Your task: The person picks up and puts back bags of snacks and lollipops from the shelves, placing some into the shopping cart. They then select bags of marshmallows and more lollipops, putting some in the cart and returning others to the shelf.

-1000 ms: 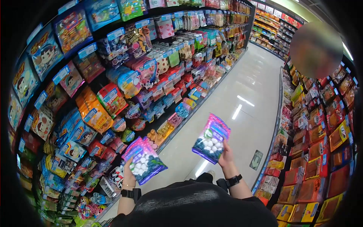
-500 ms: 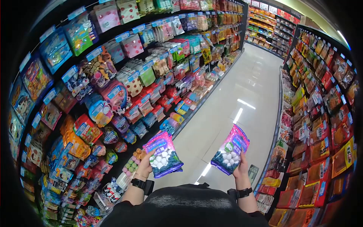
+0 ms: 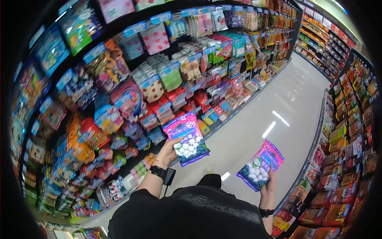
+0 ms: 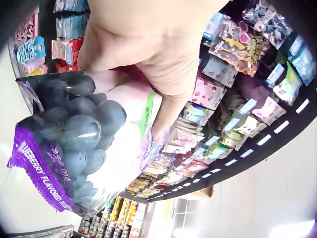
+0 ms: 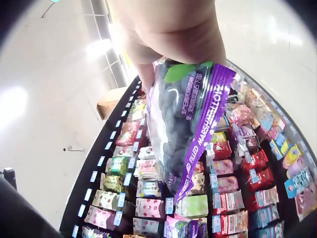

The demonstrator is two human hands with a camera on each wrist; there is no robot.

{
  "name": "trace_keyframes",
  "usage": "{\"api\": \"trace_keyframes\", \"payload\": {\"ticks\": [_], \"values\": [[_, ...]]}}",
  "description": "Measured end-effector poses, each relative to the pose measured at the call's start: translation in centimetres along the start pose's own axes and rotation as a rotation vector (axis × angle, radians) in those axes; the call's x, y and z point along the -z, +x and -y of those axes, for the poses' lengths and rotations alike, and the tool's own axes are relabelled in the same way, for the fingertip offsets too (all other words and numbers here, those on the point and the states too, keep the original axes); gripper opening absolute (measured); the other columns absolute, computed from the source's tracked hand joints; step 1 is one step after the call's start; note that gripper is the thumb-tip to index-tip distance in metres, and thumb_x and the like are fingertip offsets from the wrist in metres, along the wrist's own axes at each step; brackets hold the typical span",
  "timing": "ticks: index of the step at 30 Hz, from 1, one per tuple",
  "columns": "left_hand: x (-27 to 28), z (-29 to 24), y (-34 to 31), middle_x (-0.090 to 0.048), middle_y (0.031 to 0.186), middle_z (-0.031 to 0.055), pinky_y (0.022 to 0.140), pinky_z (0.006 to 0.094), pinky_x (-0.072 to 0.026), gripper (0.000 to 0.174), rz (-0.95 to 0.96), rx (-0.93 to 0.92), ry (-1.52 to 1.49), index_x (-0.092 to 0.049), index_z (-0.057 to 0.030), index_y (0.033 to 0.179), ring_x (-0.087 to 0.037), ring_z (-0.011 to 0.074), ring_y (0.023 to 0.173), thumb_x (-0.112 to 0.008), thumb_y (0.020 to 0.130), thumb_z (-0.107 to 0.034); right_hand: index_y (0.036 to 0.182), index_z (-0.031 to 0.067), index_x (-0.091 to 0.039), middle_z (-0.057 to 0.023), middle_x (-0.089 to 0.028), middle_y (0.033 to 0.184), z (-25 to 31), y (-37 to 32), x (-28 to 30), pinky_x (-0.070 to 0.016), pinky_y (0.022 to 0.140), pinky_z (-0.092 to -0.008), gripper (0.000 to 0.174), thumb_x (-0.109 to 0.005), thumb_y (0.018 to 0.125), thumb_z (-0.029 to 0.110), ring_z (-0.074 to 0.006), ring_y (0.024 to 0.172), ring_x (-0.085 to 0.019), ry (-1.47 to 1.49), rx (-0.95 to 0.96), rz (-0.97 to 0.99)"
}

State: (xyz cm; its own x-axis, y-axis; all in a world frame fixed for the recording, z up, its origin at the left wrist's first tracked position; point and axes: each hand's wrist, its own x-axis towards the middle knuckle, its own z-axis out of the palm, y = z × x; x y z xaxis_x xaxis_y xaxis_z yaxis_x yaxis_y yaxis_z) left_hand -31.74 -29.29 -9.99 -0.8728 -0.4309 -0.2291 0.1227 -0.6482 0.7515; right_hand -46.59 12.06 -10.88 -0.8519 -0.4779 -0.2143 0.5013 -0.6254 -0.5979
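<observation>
My left hand (image 3: 168, 153) grips a pink, purple and blue bag of marshmallows (image 3: 188, 145) by its left side, thumb across the front. White round pieces and dark blueberries are printed on it. In the left wrist view, the bag's purple edge (image 4: 42, 178) reads "blueberry flavored". A matching marshmallow bag (image 3: 256, 172) is in my right hand (image 3: 269, 187), held at its lower right side and tilted. The right wrist view shows that bag's dark berry print (image 5: 173, 124) below the hand; the fingertips are partly hidden behind it.
A long shelf (image 3: 191, 85) of hanging candy packets runs along the left, with price tags. Another shelf (image 3: 342, 175) of packaged snacks lines the right. Between them stretches a shiny tiled aisle (image 3: 294, 95) toward further shelves (image 3: 318, 44) at the back.
My left hand has raised its bag up and toward the left shelf. The right hand's bag has shifted right and slightly lower in view. The head view has turned left, toward the candy shelf.
</observation>
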Motion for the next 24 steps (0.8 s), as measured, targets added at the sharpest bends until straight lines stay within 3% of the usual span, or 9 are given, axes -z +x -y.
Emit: {"api": "trace_keyframes", "payload": {"ticks": [2, 6, 10, 14, 18, 19, 20, 24], "values": [[-0.8, -0.7, 5.0, -0.062, 0.105, 0.0131, 0.084, 0.0366, -0.0498, 0.033, -0.024, 0.088, -0.129, -0.054, 0.0017, 0.11, -0.062, 0.0244, 0.093, -0.063, 0.079, -0.006, 0.123, -0.0015, -0.043, -0.0176, -0.052, 0.122, 1.4, 3.9, -0.4, -0.0389, 0.098, -0.0449, 0.045, -0.046, 0.092, 0.031, -0.0314, 0.112, -0.051, -0.022, 0.025, 0.005], [-3.4, -2.6, 15.1, -0.06, 0.109, 0.0136, 0.089, 0.0384, -0.0473, 0.035, 0.05, 0.125, -0.13, -0.054, 0.002, 0.111, -0.061, 0.0263, 0.097, -0.063, 0.078, -0.005, 0.122, -0.0005, -0.045, -0.0158, -0.054, 0.119, 3.9, 11.2, -2.7, -0.0417, 0.094, -0.0405, 0.038, -0.048, 0.092, 0.023, -0.0281, 0.108, -0.054, 0.024, 0.087, -0.132], [-7.3, -4.3, 23.2, -0.06, 0.11, 0.0146, 0.089, 0.0398, -0.0469, 0.036, 0.087, 0.168, -0.048, -0.053, 0.0024, 0.113, -0.06, 0.0274, 0.1, -0.062, 0.079, -0.008, 0.122, -0.0003, -0.044, -0.0163, -0.053, 0.121, 5.9, 16.7, -4.0, -0.0385, 0.098, -0.042, 0.039, -0.046, 0.093, 0.025, -0.029, 0.112, -0.051, 0.043, 0.128, -0.093], [-12.3, -4.5, 28.9, -0.06, 0.111, 0.0153, 0.09, 0.0395, -0.0465, 0.037, 0.105, 0.217, 0.028, -0.052, 0.0028, 0.113, -0.059, 0.0279, 0.1, -0.061, 0.079, -0.008, 0.121, -0.0004, -0.044, -0.016, -0.053, 0.12, 7.0, 21.1, -0.1, -0.0396, 0.097, -0.0421, 0.038, -0.047, 0.092, 0.024, -0.0288, 0.11, -0.053, 0.087, 0.114, -0.141], [-15.8, -2.0, 35.3, -0.06, 0.11, 0.0165, 0.089, 0.0396, -0.0475, 0.037, 0.137, 0.144, 0.101, -0.052, 0.0034, 0.114, -0.06, 0.0286, 0.098, -0.061, 0.081, -0.012, 0.121, 0.0, -0.045, -0.0161, -0.054, 0.119, 10.2, 25.9, 3.4, -0.0399, 0.096, -0.0418, 0.039, -0.048, 0.091, 0.025, -0.0292, 0.109, -0.054, 0.1, 0.155, -0.206], [-17.6, -1.4, 36.5, -0.059, 0.111, 0.0162, 0.089, 0.039, -0.0474, 0.037, 0.147, 0.08, 0.141, -0.052, 0.0032, 0.115, -0.06, 0.0283, 0.099, -0.06, 0.082, -0.012, 0.122, 0.0004, -0.044, -0.016, -0.054, 0.12, 11.5, 27.2, 4.8, -0.0395, 0.097, -0.0421, 0.039, -0.048, 0.092, 0.025, -0.0292, 0.11, -0.053, 0.136, 0.136, -0.205], [-18.7, -1.0, 38.2, -0.057, 0.114, 0.0153, 0.092, 0.0376, -0.0452, 0.044, 0.158, 0.128, 0.101, -0.048, 0.0017, 0.119, -0.058, 0.0257, 0.103, -0.063, 0.078, -0.006, 0.123, 0.0008, -0.044, -0.0158, -0.053, 0.121, 13.0, 28.4, 6.1, -0.0391, 0.097, -0.0423, 0.039, -0.047, 0.092, 0.024, -0.0292, 0.111, -0.052, 0.164, 0.117, -0.204], [-25.9, 1.3, 43.1, -0.058, 0.113, 0.0161, 0.091, 0.0382, -0.0464, 0.041, 0.154, 0.133, 0.041, -0.049, 0.0019, 0.118, -0.059, 0.0273, 0.101, -0.061, 0.081, -0.012, 0.127, 0.0031, -0.042, -0.0134, -0.05, 0.125, 20.5, 35.4, 9.4, -0.0358, 0.1, -0.0425, 0.041, -0.046, 0.093, 0.025, -0.0279, 0.116, -0.048, 0.1, 0.176, -0.225]]}}
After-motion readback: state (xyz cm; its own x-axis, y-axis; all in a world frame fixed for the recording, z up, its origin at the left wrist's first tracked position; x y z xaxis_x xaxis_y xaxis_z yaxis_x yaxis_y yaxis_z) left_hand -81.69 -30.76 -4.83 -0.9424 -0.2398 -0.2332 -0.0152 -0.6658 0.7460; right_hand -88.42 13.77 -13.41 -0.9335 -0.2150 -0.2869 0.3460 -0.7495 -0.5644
